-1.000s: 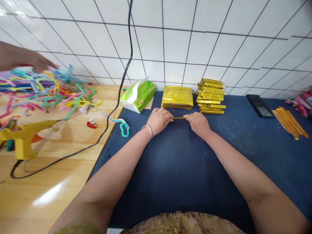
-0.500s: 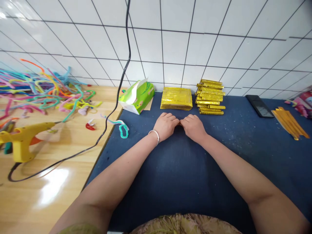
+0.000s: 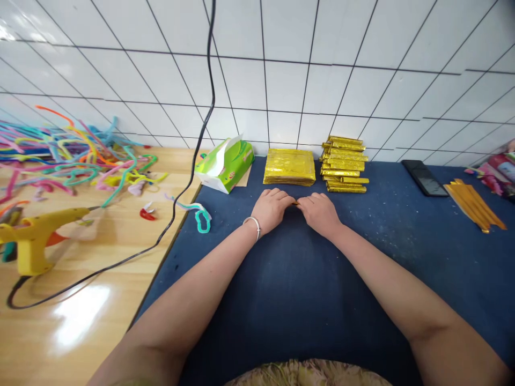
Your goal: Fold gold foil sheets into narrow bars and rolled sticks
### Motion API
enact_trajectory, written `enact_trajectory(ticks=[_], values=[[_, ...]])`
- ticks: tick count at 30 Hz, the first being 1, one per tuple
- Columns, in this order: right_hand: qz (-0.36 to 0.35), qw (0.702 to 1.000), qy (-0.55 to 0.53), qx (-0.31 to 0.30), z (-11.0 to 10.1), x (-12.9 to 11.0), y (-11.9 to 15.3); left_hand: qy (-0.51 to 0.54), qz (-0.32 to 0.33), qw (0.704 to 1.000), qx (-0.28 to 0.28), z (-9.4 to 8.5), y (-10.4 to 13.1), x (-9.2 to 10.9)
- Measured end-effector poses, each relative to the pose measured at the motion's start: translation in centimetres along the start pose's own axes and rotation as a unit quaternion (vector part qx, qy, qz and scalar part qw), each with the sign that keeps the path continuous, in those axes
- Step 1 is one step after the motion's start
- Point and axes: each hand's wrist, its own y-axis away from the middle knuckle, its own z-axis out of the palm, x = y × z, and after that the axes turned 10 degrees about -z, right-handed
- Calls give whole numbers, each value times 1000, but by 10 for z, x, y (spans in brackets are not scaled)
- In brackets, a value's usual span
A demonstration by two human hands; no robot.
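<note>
My left hand (image 3: 272,210), with a bangle at its wrist, and my right hand (image 3: 319,213) meet over the dark blue mat (image 3: 300,284). The fingers of both are closed on a small strip of gold foil paper (image 3: 296,203); only a sliver of it shows between them, the rest hidden under the fingers. Just behind my hands lies a stack of flat gold foil paper (image 3: 289,166). To its right is a pile of rolled or folded gold foil strips (image 3: 344,165).
A green tissue pack (image 3: 227,165) stands left of the stack. A yellow glue gun (image 3: 34,241), its black cord (image 3: 171,222) and many pipe cleaners (image 3: 80,155) are on the wooden table. At right lie a phone (image 3: 424,178) and orange-gold strips (image 3: 475,205).
The camera view has shifted slightly, so the scene sits a little lower. Both hands stay together on the foil strip, with only slight finger movement.
</note>
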Motion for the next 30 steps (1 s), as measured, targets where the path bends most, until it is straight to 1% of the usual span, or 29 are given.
enact_trajectory(ticks=[2, 5, 8, 11, 15, 17, 20, 23, 26, 30], values=[[8, 1000, -9, 8, 2, 5, 1, 43, -34, 998, 9, 3, -1, -7], [18, 999, -30, 18, 7, 12, 3, 129, -89, 987, 21, 6, -1, -18], [25, 997, -59, 32, 11, 17, 5, 196, -102, 975, 22, 8, 1, -24], [38, 995, -73, 47, 15, 21, 7, 225, -115, 967, 23, 9, 2, -27], [72, 993, -73, 53, 19, 27, 9, 249, -160, 955, 24, 9, 3, -30], [75, 993, -76, 54, 19, 30, 10, 237, -165, 957, 27, 8, 3, -32], [59, 994, -76, 51, 17, 31, 10, 188, -145, 971, 32, 4, 3, -36], [40, 996, -69, 43, 12, 29, 9, 97, -126, 987, 14, -3, 4, -37], [23, 997, -67, 32, 9, 27, 8, 0, -105, 994, -14, -9, 4, -36], [15, 997, -68, 20, 9, 27, 8, -51, -68, 996, -25, -12, 5, -37]])
